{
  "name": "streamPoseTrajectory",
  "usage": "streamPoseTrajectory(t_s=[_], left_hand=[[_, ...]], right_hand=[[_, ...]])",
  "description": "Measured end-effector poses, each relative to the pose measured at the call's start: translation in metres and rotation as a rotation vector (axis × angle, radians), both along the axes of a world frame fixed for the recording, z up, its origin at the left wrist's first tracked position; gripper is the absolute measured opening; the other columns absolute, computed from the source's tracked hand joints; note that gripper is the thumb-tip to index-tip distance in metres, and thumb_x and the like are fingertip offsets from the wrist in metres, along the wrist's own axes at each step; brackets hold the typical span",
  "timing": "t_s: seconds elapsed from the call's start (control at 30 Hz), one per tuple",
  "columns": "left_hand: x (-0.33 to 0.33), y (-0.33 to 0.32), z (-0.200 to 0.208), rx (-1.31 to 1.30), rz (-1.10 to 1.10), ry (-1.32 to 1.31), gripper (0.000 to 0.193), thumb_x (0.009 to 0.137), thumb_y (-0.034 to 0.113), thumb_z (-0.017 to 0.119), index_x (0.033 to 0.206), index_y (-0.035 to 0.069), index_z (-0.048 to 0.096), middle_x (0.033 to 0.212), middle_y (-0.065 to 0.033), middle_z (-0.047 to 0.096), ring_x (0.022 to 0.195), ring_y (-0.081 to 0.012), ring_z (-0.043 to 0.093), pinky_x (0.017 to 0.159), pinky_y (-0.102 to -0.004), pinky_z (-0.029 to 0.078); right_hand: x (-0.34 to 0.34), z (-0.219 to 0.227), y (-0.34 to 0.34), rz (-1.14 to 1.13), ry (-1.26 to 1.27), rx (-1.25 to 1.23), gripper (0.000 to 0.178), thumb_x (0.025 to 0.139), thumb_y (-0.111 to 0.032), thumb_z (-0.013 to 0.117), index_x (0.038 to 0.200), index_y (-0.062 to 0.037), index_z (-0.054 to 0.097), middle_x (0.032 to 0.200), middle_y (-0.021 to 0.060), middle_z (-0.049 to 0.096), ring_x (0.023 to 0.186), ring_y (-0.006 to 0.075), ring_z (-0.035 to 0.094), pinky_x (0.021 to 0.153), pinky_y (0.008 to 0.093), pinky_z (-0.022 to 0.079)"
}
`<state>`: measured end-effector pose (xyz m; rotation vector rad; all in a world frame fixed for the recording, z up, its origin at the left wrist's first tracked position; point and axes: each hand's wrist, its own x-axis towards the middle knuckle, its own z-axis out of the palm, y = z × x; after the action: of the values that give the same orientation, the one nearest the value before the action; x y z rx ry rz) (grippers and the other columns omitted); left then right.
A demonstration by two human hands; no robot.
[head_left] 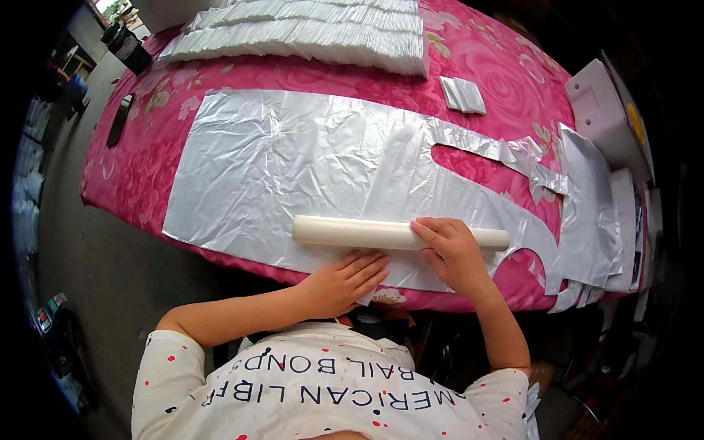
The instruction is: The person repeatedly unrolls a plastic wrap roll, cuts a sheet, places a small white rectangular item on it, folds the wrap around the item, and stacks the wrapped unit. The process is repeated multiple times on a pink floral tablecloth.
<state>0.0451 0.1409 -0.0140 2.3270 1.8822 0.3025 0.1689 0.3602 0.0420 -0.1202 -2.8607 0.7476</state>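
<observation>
A thin, silvery-white plastic sheet [286, 161] lies spread and wrinkled, with curved cutouts and narrow straps at its right end, like a disposable apron. Across its near part rests a smooth off-white tube [352, 233], lying nearly level from left to right. My right hand [456, 257] is closed over the tube's right half, fingers on top and thumb on the near side. Just below the tube, my left hand [345, 284] lies flat on the sheet by the near table edge, fingers stretched out and holding nothing.
A pink flowered cloth [147, 172] covers the table. Tall stacks of folded white packets [308, 37] stand at the back, with a few loose packets [462, 95] nearby. A phone [120, 119] lies at the left edge. White boxes [605, 110] and more film [590, 213] crowd the right.
</observation>
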Motion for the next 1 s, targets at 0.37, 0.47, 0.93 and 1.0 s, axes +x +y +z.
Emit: streamPoseTrajectory(t_s=[0.37, 0.47, 0.93, 1.0], left_hand=[[0.023, -0.005, -0.003, -0.02, 0.078, 0.183, 0.059, 0.085, 0.024, 0.042, 0.138, 0.0, 0.032, 0.147, -0.0151, 0.025, 0.138, -0.0276, 0.021, 0.11, -0.0417, 0.018], [0.019, -0.006, -0.004, 0.018, 0.024, 0.161, 0.056, 0.086, 0.022, 0.041, 0.137, 0.0, 0.033, 0.148, -0.0145, 0.025, 0.138, -0.0264, 0.021, 0.111, -0.0408, 0.017], [-0.025, -0.015, 0.001, 0.268, -0.12, -0.366, 0.041, 0.08, 0.013, 0.053, 0.119, 0.0, 0.052, 0.132, -0.015, 0.046, 0.123, -0.0259, 0.045, 0.103, -0.04, 0.037], [-0.031, -0.01, 0.006, 0.323, -0.132, -0.386, 0.043, 0.079, 0.012, 0.055, 0.12, 0.0, 0.051, 0.132, -0.015, 0.046, 0.122, -0.0259, 0.046, 0.102, -0.0401, 0.038]], right_hand=[[-0.11, -0.025, 0.062, -0.111, 0.175, 0.129, 0.045, 0.075, -0.004, 0.063, 0.119, -0.014, 0.059, 0.114, 0.0054, 0.06, 0.104, 0.0269, 0.052, 0.093, 0.0373, 0.04], [-0.131, -0.031, 0.079, -0.167, 0.245, 0.222, 0.045, 0.075, -0.004, 0.063, 0.119, -0.0125, 0.058, 0.116, 0.0084, 0.058, 0.109, 0.0279, 0.05, 0.096, 0.039, 0.039], [-0.025, -0.02, -0.033, 0.231, 0.0, -0.077, 0.049, 0.065, 0.005, 0.055, 0.113, -0.0026, 0.057, 0.125, 0.0135, 0.051, 0.116, 0.0321, 0.047, 0.096, 0.0395, 0.041], [-0.023, -0.027, -0.037, 0.171, 0.044, -0.023, 0.047, 0.065, 0.001, 0.06, 0.112, -0.0034, 0.057, 0.122, 0.0126, 0.052, 0.113, 0.0303, 0.049, 0.094, 0.0387, 0.043]])
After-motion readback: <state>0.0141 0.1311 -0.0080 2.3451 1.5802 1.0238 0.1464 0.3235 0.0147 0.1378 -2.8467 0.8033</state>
